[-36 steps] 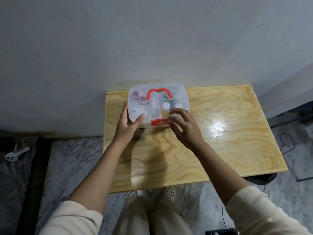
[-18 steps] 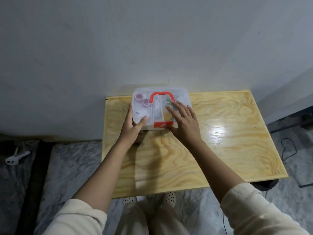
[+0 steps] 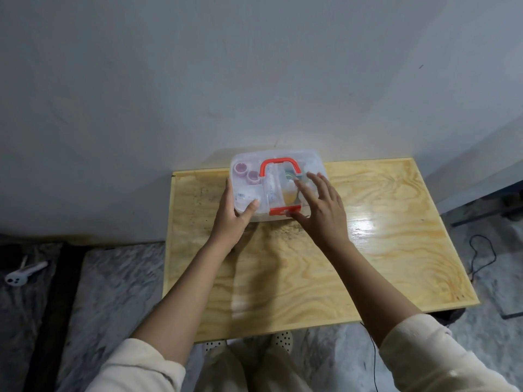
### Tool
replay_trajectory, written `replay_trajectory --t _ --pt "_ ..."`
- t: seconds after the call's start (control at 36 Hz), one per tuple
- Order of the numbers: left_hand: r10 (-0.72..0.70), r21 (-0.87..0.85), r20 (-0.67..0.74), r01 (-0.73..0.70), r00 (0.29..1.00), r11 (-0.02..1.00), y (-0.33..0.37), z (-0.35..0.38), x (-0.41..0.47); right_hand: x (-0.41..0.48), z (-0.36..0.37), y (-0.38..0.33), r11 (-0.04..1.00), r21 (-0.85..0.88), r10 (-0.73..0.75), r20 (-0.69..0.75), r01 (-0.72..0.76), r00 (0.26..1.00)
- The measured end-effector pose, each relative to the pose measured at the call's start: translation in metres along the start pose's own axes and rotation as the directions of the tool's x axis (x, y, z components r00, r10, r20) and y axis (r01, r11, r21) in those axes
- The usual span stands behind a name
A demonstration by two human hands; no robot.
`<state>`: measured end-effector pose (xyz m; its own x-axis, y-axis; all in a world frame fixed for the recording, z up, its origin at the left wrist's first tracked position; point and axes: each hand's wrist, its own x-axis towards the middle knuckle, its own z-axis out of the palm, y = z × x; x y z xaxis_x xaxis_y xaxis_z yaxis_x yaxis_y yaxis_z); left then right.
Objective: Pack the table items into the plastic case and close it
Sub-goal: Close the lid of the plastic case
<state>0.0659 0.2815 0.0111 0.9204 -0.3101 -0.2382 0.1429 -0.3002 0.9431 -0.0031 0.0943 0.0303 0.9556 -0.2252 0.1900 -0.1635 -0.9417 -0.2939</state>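
Now we see one plastic case (image 3: 278, 188) at the table's (image 3: 396, 250) far edge; left hand (image 3: 230, 217) grips its corner, right hand (image 3: 321, 209) lies flat, open, on its lid.

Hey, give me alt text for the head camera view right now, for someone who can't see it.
Two bare hands rest on a clear plastic case with a red handle and red latch, at the far edge of a wooden table. The left hand grips its left side; the right hand lies flat on the lid.

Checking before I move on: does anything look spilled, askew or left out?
Nothing stands out. The clear plastic case sits flat on the plywood table, lid down, both hands on it.
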Motion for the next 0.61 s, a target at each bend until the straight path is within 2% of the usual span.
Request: replay_trajectory --t 0.31,0.42,0.61 --pt "0.018 0.019 -0.016 -0.018 1.000 1.000 0.014 0.011 0.028 0.020 0.004 0.010 0.998 -0.002 0.059 -0.044 -0.059 0.997" --pt "0.020 0.026 -0.022 -0.019 1.000 0.999 0.014 0.011 0.030 0.021 0.004 0.012 0.998 -0.014 0.059 -0.012 -0.059 0.998" --pt "0.062 0.174 -0.105 -0.043 0.993 0.984 0.019 0.017 0.028 0.022 0.002 0.013 0.998 -0.057 0.036 0.031 -0.034 0.999"
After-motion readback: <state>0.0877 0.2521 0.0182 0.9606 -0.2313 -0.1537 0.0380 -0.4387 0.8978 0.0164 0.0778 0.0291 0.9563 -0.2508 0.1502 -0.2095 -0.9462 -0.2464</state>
